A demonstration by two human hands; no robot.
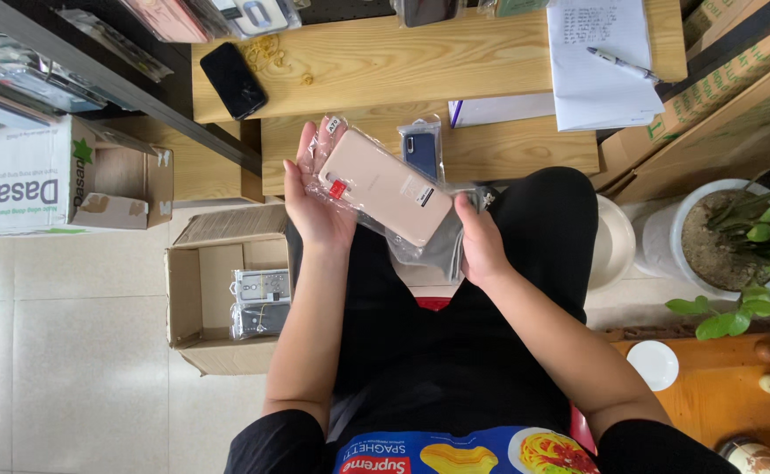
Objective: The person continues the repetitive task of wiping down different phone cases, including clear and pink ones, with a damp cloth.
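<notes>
Hands meet at the centre of the frame over the lap. The left hand (315,189) lies palm-up with fingers spread wide, cradling the upper end of a pink phone case (385,187) sealed in a clear bag; a small red tab shows on the bag near the palm. The right hand (480,246) pinches the case's lower end, thumb on top, and also clamps a bundle of grey bagged cases (438,254) beneath it. So both hands are holding; neither is free.

Just above the pink case, a blue bagged case (422,149) rests on the lower wooden bench (525,149). Higher up, at upper left of centre, a black phone (233,79) lies on the upper bench near some rubber bands (266,48). At upper right sit a sheet of paper (596,61) and a pen (622,63). At lower left, an open carton (201,298) on the floor holds more bagged cases (260,303).

Judging by the grip, the step in hand looks like inspecting or sorting one case from the stack. Any next move would call for the left hand to take the full weight of the slippery bag, so the right can keep the bundle from sliding apart.
</notes>
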